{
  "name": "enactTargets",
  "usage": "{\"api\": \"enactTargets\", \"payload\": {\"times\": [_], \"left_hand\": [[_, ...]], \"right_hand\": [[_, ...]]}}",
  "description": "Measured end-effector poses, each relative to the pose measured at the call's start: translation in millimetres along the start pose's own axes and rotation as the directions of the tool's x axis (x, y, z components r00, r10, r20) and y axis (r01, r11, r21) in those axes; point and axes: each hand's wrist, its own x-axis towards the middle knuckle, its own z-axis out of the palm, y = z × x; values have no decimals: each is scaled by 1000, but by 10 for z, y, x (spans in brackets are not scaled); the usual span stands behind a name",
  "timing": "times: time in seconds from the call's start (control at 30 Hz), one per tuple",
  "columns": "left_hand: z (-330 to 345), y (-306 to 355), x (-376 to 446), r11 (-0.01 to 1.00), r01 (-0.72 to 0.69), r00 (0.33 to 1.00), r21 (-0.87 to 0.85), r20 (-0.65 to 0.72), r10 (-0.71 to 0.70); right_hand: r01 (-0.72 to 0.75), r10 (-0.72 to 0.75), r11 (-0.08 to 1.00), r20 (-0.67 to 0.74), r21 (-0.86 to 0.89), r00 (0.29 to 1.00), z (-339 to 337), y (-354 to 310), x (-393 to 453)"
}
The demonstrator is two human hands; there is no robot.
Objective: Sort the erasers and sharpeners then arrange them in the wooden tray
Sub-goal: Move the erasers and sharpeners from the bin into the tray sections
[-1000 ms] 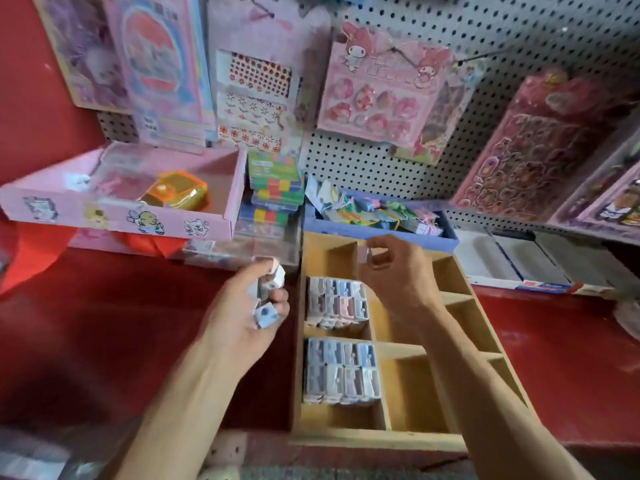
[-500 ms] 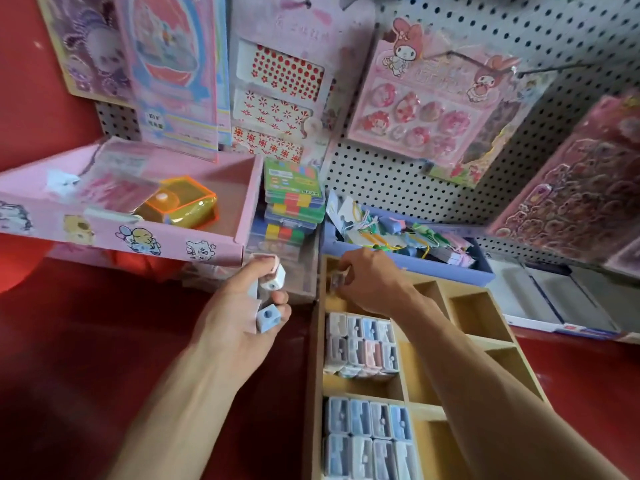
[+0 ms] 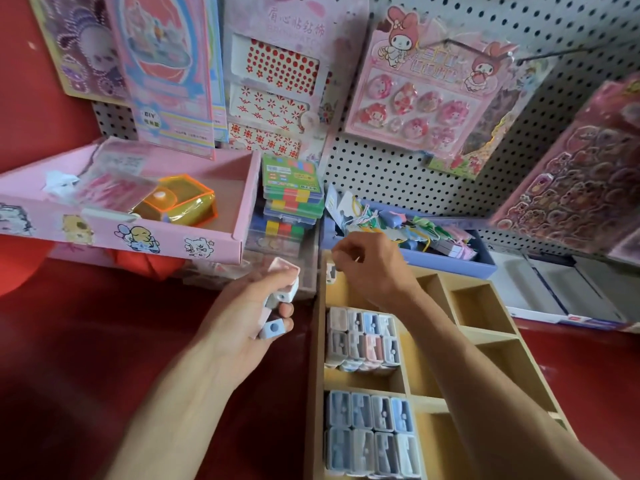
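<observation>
Head view: the right hand (image 3: pixel 372 268) pinches a small sharpener (image 3: pixel 330 271) over the wooden tray (image 3: pixel 498 341)'s far-left compartment. The left hand (image 3: pixel 252 313) grips several spare sharpeners (image 3: pixel 277 306); being loosely stacked, one could slip onto the red surface (image 3: pixel 86 341).

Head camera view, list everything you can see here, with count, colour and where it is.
wooden tray: one, tan, right of centre on the red surface
sharpeners in the tray: two packed groups, blue, white and pink, left column
pink box: one, far left
orange pouch: one, inside the pink box
colourful cases: one stack, behind the tray
blue tray: one, holding mixed small items, behind the wooden tray
sticker packs: several, pink, on the pegboard
left hand: grips several loose sharpeners
right hand: pinches one small item over the tray's far left compartment
</observation>
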Motion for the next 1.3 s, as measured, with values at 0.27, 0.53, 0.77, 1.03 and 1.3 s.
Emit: {"api": "enactTargets", "payload": {"times": [0.27,0.53,0.77,1.03,1.3], "left_hand": [[87,-30,-94,982,-44,994,184,106,25],[112,-62,-89,977,4,994,214,108,-28],[105,-52,-36,989,-30,999,147,-28,34],[70,-5,2,997,-41,997,66,-58,45],[29,30,12,999,-50,993,11,-109,50]], "right_hand": [[-149,-4,880,321,451,947,-241,-340,-344],[-250,35,832,403,495,914,-183,-315,-311],[-244,244,874,54,420,968,-246,-27,-85],[-177,196,952,56,-249,979,-4,273,117],[14,18,967,124,-255,992,-48,404,25]]}}
